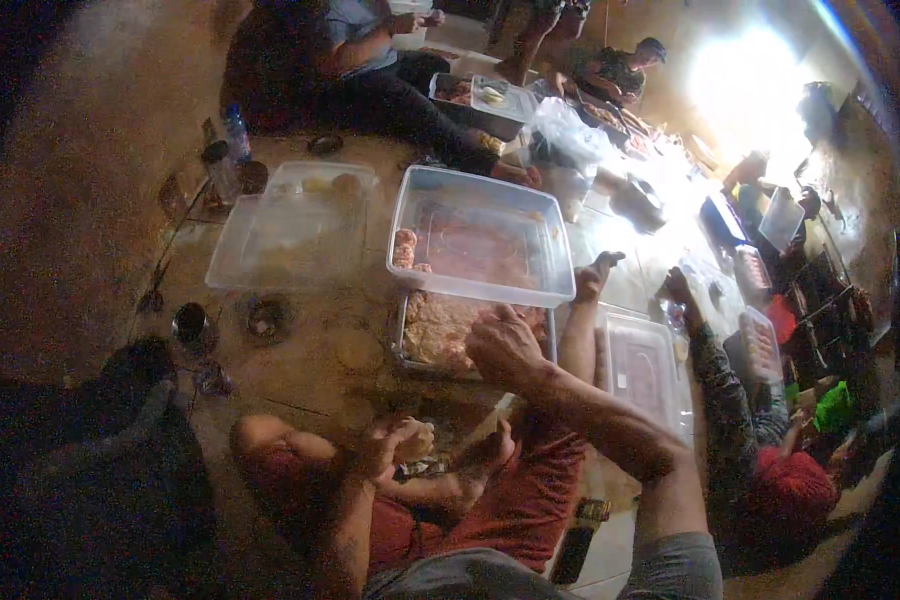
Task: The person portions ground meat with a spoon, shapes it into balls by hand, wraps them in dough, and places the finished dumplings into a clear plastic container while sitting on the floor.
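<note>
A lower tub [403, 322] before me is filled with a minced-meat mixture [439, 330]. Over its far part rests a clear plastic container [487, 289], with a few shaped meat pieces [404, 249] along its left side. My right hand [506, 345] is bunched at the right part of the mixture, close to the container's near wall; whether anything is in its fingers is hidden. Above my crossed legs, my left hand [394, 448] is curled with the fingers drawn in. The dim, grainy view does not settle whether it holds a small lump.
Two plastic lids [285, 240] lie left of the container. A metal cup [190, 322] and a bottle [237, 135] stand farther left. To the right is a lidded container [641, 360]. A phone-like dark object [574, 553] lies near my knee. Several people sit around with other containers.
</note>
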The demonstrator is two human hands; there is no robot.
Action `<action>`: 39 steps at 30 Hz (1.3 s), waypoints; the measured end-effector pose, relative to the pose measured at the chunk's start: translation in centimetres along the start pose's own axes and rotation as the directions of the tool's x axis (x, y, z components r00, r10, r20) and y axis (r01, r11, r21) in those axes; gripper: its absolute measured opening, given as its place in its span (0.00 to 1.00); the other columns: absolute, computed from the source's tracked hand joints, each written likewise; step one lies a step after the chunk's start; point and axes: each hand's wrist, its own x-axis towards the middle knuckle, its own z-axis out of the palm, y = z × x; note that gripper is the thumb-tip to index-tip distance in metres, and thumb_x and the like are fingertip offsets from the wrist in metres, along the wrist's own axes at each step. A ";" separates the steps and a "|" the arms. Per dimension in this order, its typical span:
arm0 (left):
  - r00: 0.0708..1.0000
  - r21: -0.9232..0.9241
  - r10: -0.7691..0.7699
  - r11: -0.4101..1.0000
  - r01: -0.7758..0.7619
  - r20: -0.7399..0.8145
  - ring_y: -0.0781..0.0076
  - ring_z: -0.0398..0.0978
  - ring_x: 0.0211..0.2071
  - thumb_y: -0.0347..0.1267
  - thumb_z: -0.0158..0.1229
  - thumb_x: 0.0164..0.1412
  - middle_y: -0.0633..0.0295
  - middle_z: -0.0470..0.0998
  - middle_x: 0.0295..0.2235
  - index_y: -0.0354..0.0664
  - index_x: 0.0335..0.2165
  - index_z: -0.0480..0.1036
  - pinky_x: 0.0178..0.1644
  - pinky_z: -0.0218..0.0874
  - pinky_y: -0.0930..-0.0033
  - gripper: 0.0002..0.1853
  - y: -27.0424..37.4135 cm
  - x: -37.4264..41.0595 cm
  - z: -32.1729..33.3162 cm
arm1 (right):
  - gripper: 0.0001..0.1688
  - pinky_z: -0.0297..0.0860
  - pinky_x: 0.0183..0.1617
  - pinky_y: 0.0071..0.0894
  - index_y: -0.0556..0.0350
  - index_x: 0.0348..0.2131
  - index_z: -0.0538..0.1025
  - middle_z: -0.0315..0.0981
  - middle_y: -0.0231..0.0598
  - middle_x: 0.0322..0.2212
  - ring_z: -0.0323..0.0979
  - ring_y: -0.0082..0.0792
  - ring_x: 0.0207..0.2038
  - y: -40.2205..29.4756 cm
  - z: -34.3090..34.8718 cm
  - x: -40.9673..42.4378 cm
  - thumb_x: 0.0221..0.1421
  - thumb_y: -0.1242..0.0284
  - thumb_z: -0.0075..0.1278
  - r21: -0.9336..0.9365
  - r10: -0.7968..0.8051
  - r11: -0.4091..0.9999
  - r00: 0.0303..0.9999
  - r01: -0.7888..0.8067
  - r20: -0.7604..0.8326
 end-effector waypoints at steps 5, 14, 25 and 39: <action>0.997 -0.100 0.071 0.992 -0.074 -0.024 0.52 0.77 0.42 0.40 0.52 0.63 0.46 0.75 0.44 0.38 0.43 0.70 0.43 0.72 0.56 0.17 1.2 0.8 4.2 | 0.15 0.66 0.40 0.39 0.53 0.24 0.75 0.72 0.41 0.23 0.70 0.39 0.31 3.4 6.3 -2.0 0.52 0.61 0.55 0.327 0.262 0.913 0.965 -0.242 -0.018; 0.991 -0.584 0.066 0.811 0.015 0.116 0.50 0.67 0.53 0.60 0.41 0.62 0.44 0.69 0.52 0.34 0.49 0.67 0.59 0.57 0.47 0.38 3.8 7.3 9.1 | 0.11 0.69 0.39 0.24 0.60 0.40 0.74 0.72 0.37 0.32 0.71 0.25 0.36 -1.1 0.2 -6.8 0.56 0.85 0.46 0.910 0.587 0.382 0.803 -0.160 -0.105; 0.996 -0.679 0.082 0.733 -0.027 0.048 0.53 0.68 0.52 0.62 0.47 0.58 0.45 0.70 0.49 0.28 0.53 0.63 0.57 0.59 0.52 0.45 5.6 7.7 14.6 | 0.32 0.71 0.42 0.39 0.55 0.49 0.71 0.69 0.54 0.40 0.71 0.54 0.40 -6.6 4.7 -12.2 0.40 0.80 0.56 0.814 0.440 0.570 0.879 -0.116 -0.182; 0.999 -0.681 0.028 0.731 -0.041 -0.030 0.43 0.64 0.55 0.66 0.42 0.57 0.37 0.64 0.54 0.24 0.52 0.62 0.62 0.51 0.43 0.50 3.4 5.6 11.7 | 0.22 0.69 0.44 0.34 0.60 0.43 0.71 0.69 0.43 0.39 0.70 0.42 0.43 -8.9 8.0 -14.7 0.44 0.82 0.53 0.841 0.448 0.496 0.893 -0.215 -0.036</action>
